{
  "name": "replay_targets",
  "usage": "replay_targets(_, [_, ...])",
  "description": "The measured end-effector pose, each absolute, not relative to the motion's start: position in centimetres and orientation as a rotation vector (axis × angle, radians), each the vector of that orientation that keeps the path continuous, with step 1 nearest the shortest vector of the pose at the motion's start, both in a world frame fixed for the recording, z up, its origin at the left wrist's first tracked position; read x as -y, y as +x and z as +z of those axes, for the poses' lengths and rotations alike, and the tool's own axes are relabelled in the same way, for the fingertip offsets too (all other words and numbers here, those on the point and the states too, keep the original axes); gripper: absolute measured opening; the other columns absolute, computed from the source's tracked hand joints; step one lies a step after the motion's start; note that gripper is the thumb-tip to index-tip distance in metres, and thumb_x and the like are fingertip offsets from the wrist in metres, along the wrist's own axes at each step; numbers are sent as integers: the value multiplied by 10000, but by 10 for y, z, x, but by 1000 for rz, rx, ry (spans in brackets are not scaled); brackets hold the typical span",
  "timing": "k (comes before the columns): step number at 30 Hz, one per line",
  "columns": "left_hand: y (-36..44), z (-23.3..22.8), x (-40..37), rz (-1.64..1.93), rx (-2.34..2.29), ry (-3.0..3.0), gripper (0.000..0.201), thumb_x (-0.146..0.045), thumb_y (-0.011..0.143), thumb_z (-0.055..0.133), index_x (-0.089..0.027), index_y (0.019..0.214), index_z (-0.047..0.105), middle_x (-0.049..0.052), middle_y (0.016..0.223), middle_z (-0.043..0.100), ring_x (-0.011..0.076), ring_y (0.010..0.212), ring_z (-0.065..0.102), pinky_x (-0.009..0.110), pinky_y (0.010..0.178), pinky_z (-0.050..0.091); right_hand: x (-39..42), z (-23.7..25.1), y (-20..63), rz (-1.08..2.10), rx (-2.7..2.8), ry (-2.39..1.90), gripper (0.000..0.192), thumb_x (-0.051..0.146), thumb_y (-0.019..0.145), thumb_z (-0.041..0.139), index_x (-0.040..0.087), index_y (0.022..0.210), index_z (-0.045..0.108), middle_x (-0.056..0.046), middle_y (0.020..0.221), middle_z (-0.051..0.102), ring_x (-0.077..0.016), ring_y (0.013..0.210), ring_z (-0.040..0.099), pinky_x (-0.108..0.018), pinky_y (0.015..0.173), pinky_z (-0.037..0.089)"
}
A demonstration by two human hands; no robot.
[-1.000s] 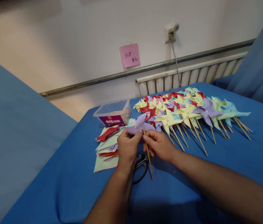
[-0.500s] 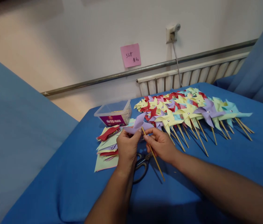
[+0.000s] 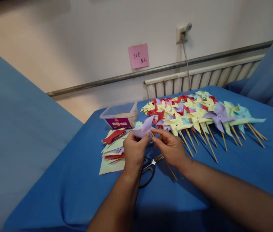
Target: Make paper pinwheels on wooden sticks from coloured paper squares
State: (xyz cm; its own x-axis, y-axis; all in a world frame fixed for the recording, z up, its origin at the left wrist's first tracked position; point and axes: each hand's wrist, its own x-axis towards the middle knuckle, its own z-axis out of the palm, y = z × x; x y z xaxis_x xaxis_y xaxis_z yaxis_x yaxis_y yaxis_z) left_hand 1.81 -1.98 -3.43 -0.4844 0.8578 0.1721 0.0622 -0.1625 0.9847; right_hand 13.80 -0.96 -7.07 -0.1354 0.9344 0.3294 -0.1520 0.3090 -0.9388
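A purple paper pinwheel [image 3: 147, 125] is pinched in my left hand [image 3: 134, 149], its blades rising above the fingers. My right hand [image 3: 171, 149] closes on a thin wooden stick [image 3: 172, 171], whose top end meets the pinwheel's underside. The lower end of the stick slants down to the right below my right hand. Where stick and paper meet is partly hidden by my fingertips. Under my wrists lie black-handled scissors [image 3: 148, 170] on the blue cloth. Left of my left hand is a stack of coloured paper pieces [image 3: 112, 154].
A clear plastic box [image 3: 119, 116] with a purple label stands behind the paper stack. Many finished pinwheels on sticks [image 3: 197, 117] cover the table's back right. Behind the blue-covered table [image 3: 78, 180] are a radiator [image 3: 175, 85] and a wall with a pink note [image 3: 138, 56].
My right hand has slid up the stick toward the pinwheel and turned slightly, covering more of the stick. The view has shifted a little, and more of the scissors' blades shows.
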Motion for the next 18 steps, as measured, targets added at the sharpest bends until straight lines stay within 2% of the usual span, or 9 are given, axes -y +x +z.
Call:
replay_targets(8, [19, -39, 18, 1669, -1349, 880, 367, -323, 538, 828, -127, 802, 665, 15, 707, 678, 133, 605, 591, 253, 605, 450, 10, -67, 135, 1290, 1216, -728, 288, 318, 814, 662, 209, 1076, 711, 17, 634, 625, -125, 593, 563, -268, 606, 464])
replay_targets(18, [20, -39, 20, 1685, -1422, 975, 329, -311, 545, 828, -124, 765, 672, 5, 665, 660, 119, 579, 563, 228, 556, 429, 11, -66, 135, 1316, 1183, -725, 301, 348, 804, 675, 207, 1066, 724, -7, 684, 671, -140, 643, 601, -290, 644, 487])
